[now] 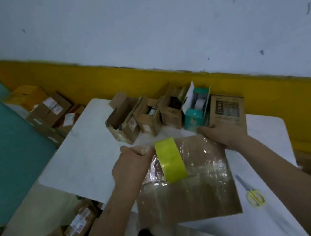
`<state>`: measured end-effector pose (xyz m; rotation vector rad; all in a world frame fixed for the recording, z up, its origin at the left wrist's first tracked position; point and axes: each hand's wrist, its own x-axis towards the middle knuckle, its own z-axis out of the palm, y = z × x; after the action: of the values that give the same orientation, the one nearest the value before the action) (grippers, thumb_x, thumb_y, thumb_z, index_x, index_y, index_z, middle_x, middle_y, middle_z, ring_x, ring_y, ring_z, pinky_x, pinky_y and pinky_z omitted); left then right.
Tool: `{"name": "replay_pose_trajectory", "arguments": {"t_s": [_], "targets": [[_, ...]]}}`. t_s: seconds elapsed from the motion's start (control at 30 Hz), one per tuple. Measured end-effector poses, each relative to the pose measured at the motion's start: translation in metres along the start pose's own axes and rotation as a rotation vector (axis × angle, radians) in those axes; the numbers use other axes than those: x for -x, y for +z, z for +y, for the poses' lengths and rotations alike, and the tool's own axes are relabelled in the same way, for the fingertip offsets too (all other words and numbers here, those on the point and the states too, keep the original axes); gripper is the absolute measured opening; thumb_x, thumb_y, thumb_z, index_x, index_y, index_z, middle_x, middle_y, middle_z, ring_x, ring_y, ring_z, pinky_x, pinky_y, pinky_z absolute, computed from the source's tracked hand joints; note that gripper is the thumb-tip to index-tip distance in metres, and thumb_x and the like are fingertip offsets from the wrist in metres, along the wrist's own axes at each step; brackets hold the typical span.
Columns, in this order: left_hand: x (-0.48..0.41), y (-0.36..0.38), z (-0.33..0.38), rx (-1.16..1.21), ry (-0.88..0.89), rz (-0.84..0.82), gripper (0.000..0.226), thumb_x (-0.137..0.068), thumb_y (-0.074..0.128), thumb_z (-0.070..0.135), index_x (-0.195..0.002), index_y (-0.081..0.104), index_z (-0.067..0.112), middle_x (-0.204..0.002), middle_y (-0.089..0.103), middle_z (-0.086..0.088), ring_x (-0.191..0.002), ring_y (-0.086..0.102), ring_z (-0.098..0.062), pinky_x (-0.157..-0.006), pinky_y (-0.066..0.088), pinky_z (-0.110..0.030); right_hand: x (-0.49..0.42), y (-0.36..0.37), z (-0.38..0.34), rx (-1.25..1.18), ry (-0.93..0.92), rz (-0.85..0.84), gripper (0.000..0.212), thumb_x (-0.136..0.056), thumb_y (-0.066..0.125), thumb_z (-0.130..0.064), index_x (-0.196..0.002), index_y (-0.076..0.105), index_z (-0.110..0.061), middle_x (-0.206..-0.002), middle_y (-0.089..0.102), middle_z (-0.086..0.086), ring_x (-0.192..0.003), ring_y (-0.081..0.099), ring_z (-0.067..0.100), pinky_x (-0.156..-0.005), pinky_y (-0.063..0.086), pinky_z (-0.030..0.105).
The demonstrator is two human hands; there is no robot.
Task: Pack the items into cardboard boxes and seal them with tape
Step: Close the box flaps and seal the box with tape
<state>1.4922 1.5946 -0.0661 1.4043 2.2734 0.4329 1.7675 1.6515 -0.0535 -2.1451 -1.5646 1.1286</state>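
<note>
A large flat cardboard box (192, 196) lies on the white table (83, 147) in front of me, its top covered in shiny clear tape. A yellow-green tape roll (171, 160) stands on edge on the box's far left part. My left hand (131, 164) grips the roll from its left side, fingers curled at the box's far left corner where crumpled clear tape shows. My right hand (222, 134) rests on the box's far right corner with fingers curled over its edge.
A row of small open cardboard boxes (146, 117), a teal box (193, 119) and a printed brown box (227, 110) line the table's back. Yellow-handled scissors (255, 196) lie right of the big box. More parcels (48, 110) lie on the floor at left.
</note>
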Motion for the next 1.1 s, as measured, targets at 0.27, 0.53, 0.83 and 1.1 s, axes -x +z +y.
{"name": "replay_pose_trajectory", "arguments": {"t_s": [0.27,0.53,0.83,1.1], "targets": [[-0.024,0.047,0.019,-0.068,-0.101,-0.402,0.113,-0.079,0.044,0.085,-0.158,0.012,0.011,-0.158,0.030,-0.014,-0.142,0.034,-0.031,-0.114,0.030,-0.043,0.014,0.037,-0.012,0.470,-0.191,0.124,0.032,-0.093,0.046,-0.048,-0.088,0.058,-0.019,-0.092,0.061,0.006,-0.100,0.063,0.030,-0.082,0.051,0.036],[-0.029,0.072,0.007,-0.071,0.319,-0.033,0.054,-0.086,0.061,0.060,-0.131,0.061,0.030,-0.142,0.049,0.000,-0.130,0.040,-0.028,-0.101,0.038,-0.044,0.003,0.058,-0.014,-0.241,-0.230,-0.041,0.029,-0.097,0.053,-0.027,-0.124,0.058,-0.035,-0.135,0.058,0.001,-0.126,0.048,0.024,-0.115,0.029,0.045],[-0.038,0.072,0.013,0.217,0.233,-0.113,0.035,-0.085,0.062,0.059,-0.071,0.067,0.026,-0.086,0.061,0.004,-0.078,0.061,-0.014,-0.063,0.045,-0.030,0.022,0.065,-0.017,-0.401,-0.402,-0.049,0.026,-0.089,0.069,-0.035,-0.111,0.068,-0.022,-0.107,0.071,-0.001,-0.101,0.065,0.012,-0.091,0.052,0.035],[-0.098,0.066,0.036,0.290,0.064,-0.217,0.060,-0.086,0.061,0.066,-0.056,0.049,0.015,-0.059,0.051,-0.004,-0.059,0.050,-0.022,-0.052,0.031,-0.029,0.105,0.020,-0.023,-0.642,-0.150,-0.079,0.034,-0.082,0.070,-0.049,-0.098,0.075,-0.020,-0.097,0.074,0.007,-0.090,0.070,0.019,-0.079,0.053,0.030]]}}
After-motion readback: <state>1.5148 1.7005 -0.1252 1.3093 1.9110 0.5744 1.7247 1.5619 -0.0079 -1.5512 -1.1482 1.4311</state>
